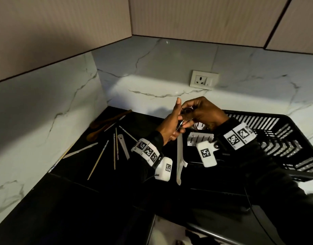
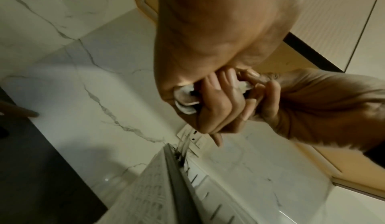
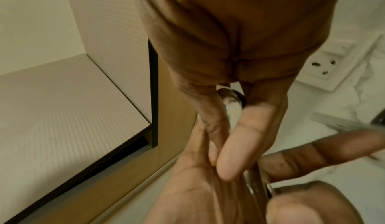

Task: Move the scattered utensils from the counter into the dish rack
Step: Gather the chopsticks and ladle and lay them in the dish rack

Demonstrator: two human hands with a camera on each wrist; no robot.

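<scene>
Both hands meet above the counter, just over the white cutlery holder (image 1: 200,138) at the near-left corner of the black dish rack (image 1: 279,140). Between them is a small bunch of metal spoons (image 1: 186,110). My right hand (image 1: 192,113) curls over the bowls, thumb and forefinger pinching a spoon (image 3: 232,104). My left hand (image 1: 178,125) holds the handles (image 3: 256,186) against its palm, its forefinger pointing up. The bowls (image 2: 184,100) show under the left palm in the left wrist view. How many spoons there are is hidden by the fingers.
Several chopsticks (image 1: 99,160), two wooden spoons (image 1: 107,121), a white flat tool (image 1: 123,145) and a white spatula (image 1: 179,160) lie on the black counter left of the rack. Blurred fork tines (image 3: 337,123) show by the holder. A wall socket (image 1: 203,80) sits behind.
</scene>
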